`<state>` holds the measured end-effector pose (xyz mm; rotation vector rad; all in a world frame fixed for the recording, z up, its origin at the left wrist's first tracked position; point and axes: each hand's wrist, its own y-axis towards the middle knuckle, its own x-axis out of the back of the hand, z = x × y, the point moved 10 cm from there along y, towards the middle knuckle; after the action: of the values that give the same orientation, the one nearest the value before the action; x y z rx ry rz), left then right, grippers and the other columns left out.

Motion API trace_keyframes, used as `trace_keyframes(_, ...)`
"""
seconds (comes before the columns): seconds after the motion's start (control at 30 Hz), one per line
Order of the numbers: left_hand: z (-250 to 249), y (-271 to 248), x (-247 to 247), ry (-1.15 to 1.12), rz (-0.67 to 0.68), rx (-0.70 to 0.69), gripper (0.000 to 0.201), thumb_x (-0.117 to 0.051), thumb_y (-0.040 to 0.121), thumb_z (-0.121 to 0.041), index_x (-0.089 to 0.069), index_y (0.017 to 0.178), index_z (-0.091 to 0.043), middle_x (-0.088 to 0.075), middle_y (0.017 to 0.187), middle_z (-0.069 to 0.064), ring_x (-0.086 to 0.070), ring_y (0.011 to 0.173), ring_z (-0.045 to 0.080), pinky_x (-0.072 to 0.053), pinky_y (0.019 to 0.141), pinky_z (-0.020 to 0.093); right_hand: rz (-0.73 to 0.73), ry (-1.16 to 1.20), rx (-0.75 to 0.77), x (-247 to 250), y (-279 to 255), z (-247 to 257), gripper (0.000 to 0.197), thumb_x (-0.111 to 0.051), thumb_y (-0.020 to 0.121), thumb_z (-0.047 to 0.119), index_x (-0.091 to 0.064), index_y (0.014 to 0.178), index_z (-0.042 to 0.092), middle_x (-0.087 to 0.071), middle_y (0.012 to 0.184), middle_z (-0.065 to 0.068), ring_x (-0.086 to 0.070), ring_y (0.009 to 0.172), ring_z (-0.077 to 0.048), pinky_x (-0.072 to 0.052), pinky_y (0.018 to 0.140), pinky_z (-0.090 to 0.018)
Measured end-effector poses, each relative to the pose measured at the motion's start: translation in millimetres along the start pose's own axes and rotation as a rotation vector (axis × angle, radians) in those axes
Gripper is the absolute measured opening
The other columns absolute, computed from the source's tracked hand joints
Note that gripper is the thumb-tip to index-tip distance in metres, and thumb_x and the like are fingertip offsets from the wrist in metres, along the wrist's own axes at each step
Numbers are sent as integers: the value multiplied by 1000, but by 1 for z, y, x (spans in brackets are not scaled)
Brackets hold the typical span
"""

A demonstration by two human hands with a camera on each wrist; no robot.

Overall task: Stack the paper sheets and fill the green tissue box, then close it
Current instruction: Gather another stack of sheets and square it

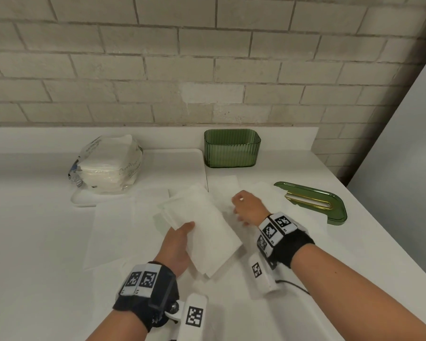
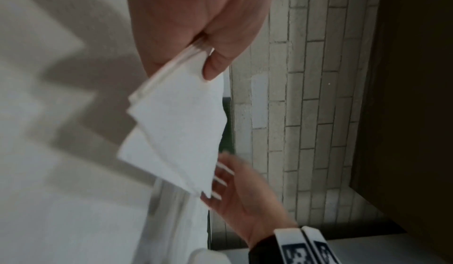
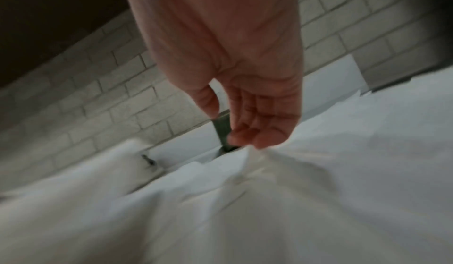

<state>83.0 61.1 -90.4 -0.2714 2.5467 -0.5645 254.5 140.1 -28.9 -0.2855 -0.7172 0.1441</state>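
Note:
My left hand (image 1: 182,232) pinches a small stack of white paper sheets (image 1: 202,225) and holds it above the counter; the left wrist view shows the thumb (image 2: 215,64) clamped on the stack (image 2: 176,124). My right hand (image 1: 241,212) is just right of the stack, reaching down. Its fingertips (image 3: 247,140) touch a loose sheet (image 3: 282,181) that bunches under them, and the thumb stands apart. More loose sheets (image 1: 108,232) lie flat on the counter. The green tissue box (image 1: 231,148) stands open at the back. Its green lid (image 1: 312,203) lies to the right.
A plastic-wrapped pack of tissues (image 1: 106,166) sits on a white tray (image 1: 177,163) at the back left. A brick wall (image 1: 207,70) runs behind the white counter (image 1: 35,267), whose right edge slants away past the lid.

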Motion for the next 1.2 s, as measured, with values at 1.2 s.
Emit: trace_keyframes(1.2, 5, 3, -23, 49, 13, 79, 35, -49, 94, -6, -52, 129, -4, -61, 121, 16, -59, 100, 31, -48, 76, 37, -619, 361, 146, 222, -34, -26, 8, -51, 94, 18, -47, 88, 15, -55, 87, -5, -53, 70, -16, -41, 59, -22)
